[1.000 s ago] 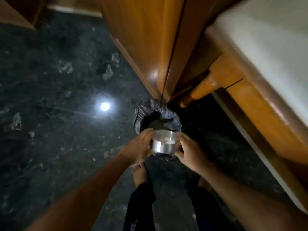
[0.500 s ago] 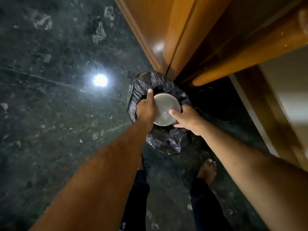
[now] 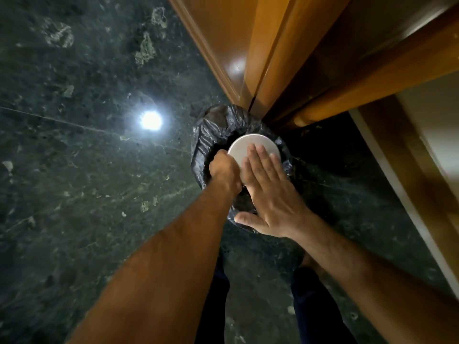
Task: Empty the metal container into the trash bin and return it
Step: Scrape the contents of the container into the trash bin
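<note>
The round metal container (image 3: 244,146) is turned upside down over the mouth of the trash bin (image 3: 211,131), which is lined with a black plastic bag. Only the container's flat shiny bottom shows. My left hand (image 3: 224,171) grips the container's left rim. My right hand (image 3: 267,192) is flat with fingers spread, its fingertips over the container's bottom; I cannot tell whether the palm touches it. What is inside the bin is hidden.
The bin stands on a dark green marble floor (image 3: 87,170) against a wooden cabinet (image 3: 248,45). A wooden bed frame (image 3: 372,78) runs along the right. A bright lamp reflection (image 3: 150,120) lies on the floor left of the bin. My feet are below the bin.
The container was tipped from tilted to fully upside down over the bin. My right hand let go of the rim and now lies flat over the bottom.
</note>
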Available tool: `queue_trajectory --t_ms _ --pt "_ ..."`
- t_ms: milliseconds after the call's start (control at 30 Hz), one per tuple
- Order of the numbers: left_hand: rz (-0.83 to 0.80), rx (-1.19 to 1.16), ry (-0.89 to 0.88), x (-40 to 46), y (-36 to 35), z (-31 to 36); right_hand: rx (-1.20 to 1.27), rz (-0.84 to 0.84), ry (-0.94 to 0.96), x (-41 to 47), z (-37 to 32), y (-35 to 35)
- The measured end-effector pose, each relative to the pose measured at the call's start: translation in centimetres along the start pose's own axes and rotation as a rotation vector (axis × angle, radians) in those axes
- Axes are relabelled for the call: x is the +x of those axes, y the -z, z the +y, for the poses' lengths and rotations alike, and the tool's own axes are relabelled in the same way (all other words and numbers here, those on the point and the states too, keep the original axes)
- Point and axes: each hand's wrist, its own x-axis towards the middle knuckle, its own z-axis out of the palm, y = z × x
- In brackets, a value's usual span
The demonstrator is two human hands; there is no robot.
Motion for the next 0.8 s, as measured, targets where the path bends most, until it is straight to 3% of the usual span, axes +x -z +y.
queue_trajectory --t_ms 300,400,800 --pt "0.013 0.06 -0.036 -0.6 0.6 -0.9 -0.017 0.01 -0.029 2.4 -0.1 0.8" --pt "0.084 0.076 -0.018 -0.9 0.6 -0.7 0.053 0.126 -0.095 1.2 0.4 -0.1" --pt "0.12 -0.055 0.02 0.4 0.7 -1.3 0.088 0.013 -0.018 -0.4 -1.7 -1.5"
